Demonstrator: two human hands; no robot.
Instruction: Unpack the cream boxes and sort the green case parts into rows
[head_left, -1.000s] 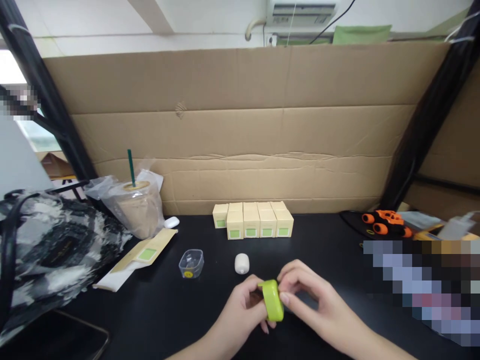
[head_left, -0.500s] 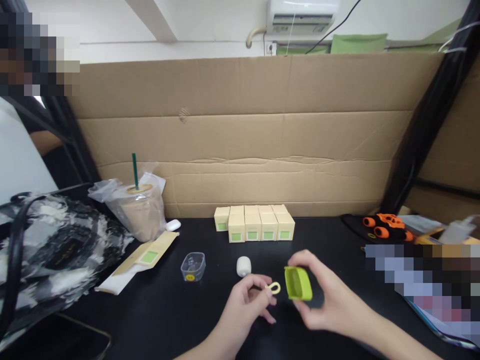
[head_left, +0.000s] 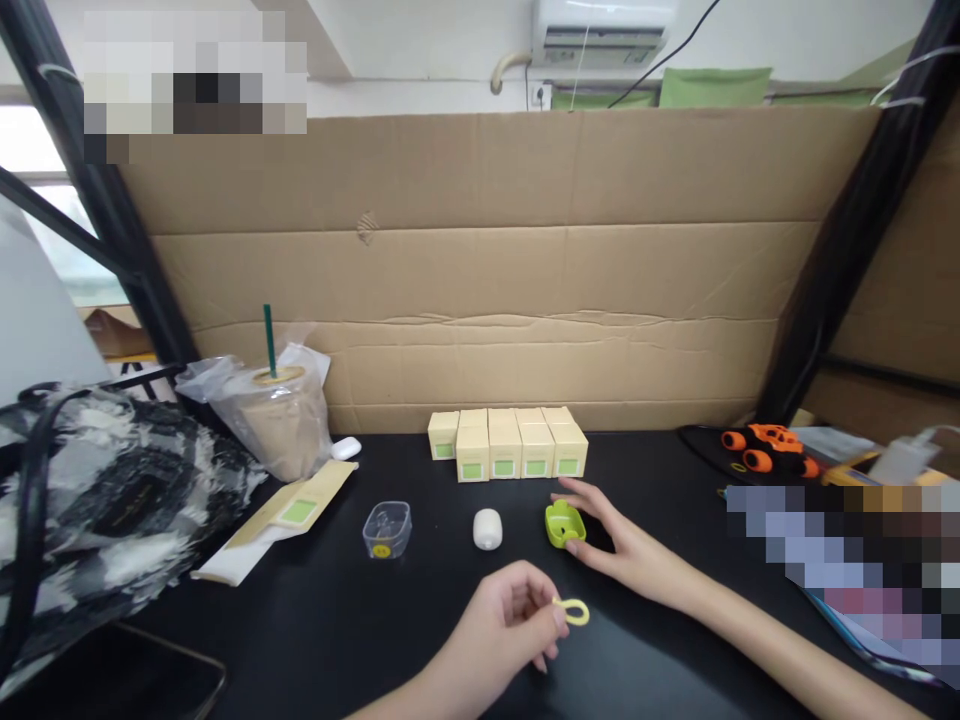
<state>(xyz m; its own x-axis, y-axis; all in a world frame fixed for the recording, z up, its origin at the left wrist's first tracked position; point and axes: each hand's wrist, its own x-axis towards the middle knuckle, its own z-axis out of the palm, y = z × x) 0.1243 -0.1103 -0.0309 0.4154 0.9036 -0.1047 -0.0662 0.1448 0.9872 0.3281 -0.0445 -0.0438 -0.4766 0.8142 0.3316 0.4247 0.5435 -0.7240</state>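
Observation:
My left hand (head_left: 510, 625) pinches a small pale yellow loop strap (head_left: 576, 612) between thumb and fingertips, and the loop sticks out to the right. Up and to the right, my right hand (head_left: 611, 530) has its thumb and fingers around a lime-green earbud case cover (head_left: 564, 527), which rests on the black table with its hollow side up. A white, rounded earbud case (head_left: 487, 529) lies left of the cover, touched by neither hand. Farther left stands a clear plastic box (head_left: 387, 530) with a yellow round sticker.
Several cream boxes (head_left: 517, 445) stand in a row before the cardboard wall (head_left: 480, 280). To the left are a flattened paper package (head_left: 292, 510), a bagged drink cup (head_left: 281, 425) and a black-and-white bag (head_left: 127, 490). An orange toy car (head_left: 771, 450) sits at the right.
My right hand has moved the green cover away from me and left, down onto the table. My left hand, still pinching the yellow strap, has shifted slightly right and nearer.

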